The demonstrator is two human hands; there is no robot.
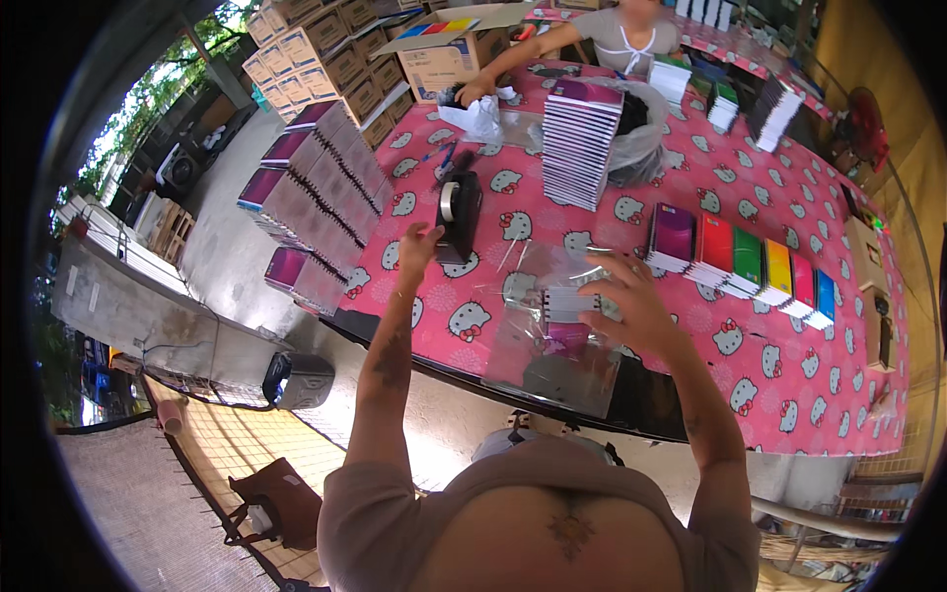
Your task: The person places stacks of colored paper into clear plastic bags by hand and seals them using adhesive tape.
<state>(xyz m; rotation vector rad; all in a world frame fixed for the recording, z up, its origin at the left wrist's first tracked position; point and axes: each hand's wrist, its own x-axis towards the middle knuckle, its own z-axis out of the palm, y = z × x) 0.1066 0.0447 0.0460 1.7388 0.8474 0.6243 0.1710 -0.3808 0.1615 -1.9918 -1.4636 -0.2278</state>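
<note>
My left hand point(420, 247) is at the near left side of a black tape dispenser point(460, 219), fingers curled in close to it. What the fingertips pinch, if anything, is too small to make out. My right hand point(629, 300) is over the right side of a clear plastic bag point(513, 340), its fingers bent and apart. Inside the bag lies a small spiral notebook point(567, 338) with a purple cover part and white page edges. The bag's near end reaches the table's front edge.
Tall notebook stacks point(321, 212) stand at the left, another stack point(577, 148) in the middle. A row of coloured notebooks point(735, 259) lies at right on the pink patterned tablecloth point(681, 385). Across the table a person point(626, 39) reaches toward white plastic point(478, 120). Cardboard boxes point(326, 59) are piled behind.
</note>
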